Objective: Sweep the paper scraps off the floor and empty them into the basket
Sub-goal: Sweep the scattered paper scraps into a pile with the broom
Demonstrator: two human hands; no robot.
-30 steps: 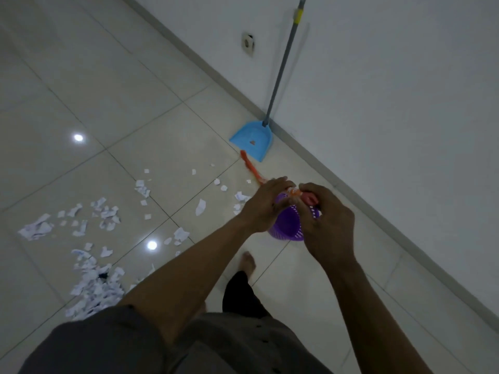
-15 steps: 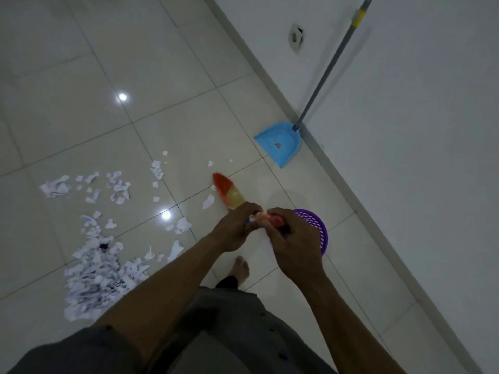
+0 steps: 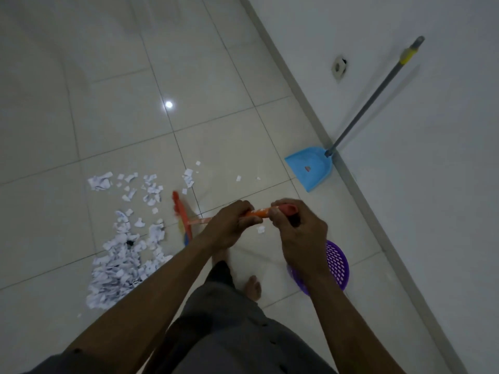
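Both hands were curled round the orange broom handle [image 3: 256, 212] just up and left of the purple basket [image 3: 337, 263], the left hand [image 3: 229, 225] lower on the shaft and the right hand [image 3: 297, 230] over its red end; white print on the handle was too blurred to read. The broom head [image 3: 182, 217] lay further left of the basket, at the edge of the paper scraps [image 3: 121, 260] heaped on the tiled floor [image 3: 108, 103]. Beyond the basket the blue dustpan [image 3: 310, 168] stood against the wall [image 3: 405, 184], its sticker too small to read.
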